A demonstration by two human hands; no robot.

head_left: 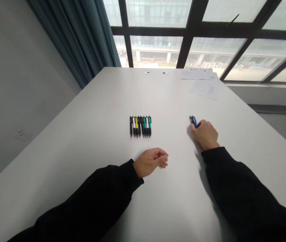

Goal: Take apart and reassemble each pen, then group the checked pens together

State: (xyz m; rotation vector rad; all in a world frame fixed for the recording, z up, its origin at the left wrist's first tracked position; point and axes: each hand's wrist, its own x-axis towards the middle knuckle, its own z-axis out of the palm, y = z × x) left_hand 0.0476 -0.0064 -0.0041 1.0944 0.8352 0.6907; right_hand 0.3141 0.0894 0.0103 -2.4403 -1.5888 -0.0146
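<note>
Several retractable ballpoint pens (140, 127) lie side by side in a tight row on the white table (82, 151), with black, white, yellow and green barrels. My right hand (205, 134) rests on the table to the right of the row, its fingers shut on a blue pen (193, 121) whose tip end sticks out to the far left. My left hand (150, 162) lies nearer me, below the row and apart from it. Its fingers curl loosely, and nothing shows in them.
Loose printed papers (203, 83) lie at the table's far right corner. Two round grommets (155, 72) sit near the far edge. A wall with a socket plate (23, 135) runs along the left, with a teal curtain (74, 37) and large windows (158, 33) beyond.
</note>
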